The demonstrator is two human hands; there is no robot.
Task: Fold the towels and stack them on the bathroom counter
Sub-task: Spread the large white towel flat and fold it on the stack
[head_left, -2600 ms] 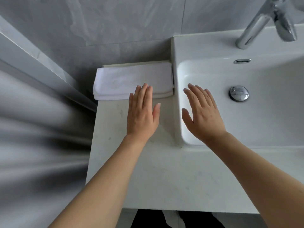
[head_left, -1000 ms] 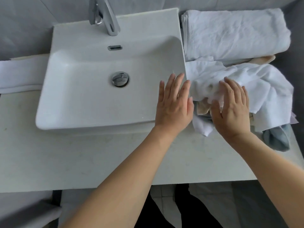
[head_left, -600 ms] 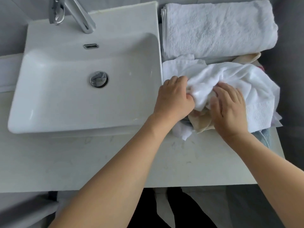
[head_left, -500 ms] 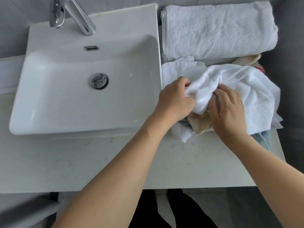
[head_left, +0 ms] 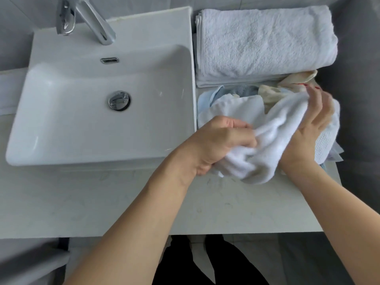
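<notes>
A person's left hand [head_left: 222, 140] and right hand [head_left: 308, 128] lift a crumpled white towel [head_left: 273, 140] off a loose heap near the right end of a bathroom counter [head_left: 123, 204]. The left hand's fingers are curled tight around one bunched end; the right hand's fingers pinch the other end higher up, the palm turned toward the camera. The towel sags between them, soft and thick-piled, just above the counter's front right area. Judging by the layout, the job is partly done: 1 large white terry towel [head_left: 265, 44], neatly folded into a plump rectangle, lies at the back right corner, while the heap [head_left: 236, 99] in front of it is unsorted, with pale blue, cream and waffle-weave white cloths tangled together. The towel in hand has not yet been spread or folded. A glossy white rectangular basin [head_left: 98, 112] with a chrome tap [head_left: 90, 19] sits just left of the heap on the pale, stone-look counter.
</notes>
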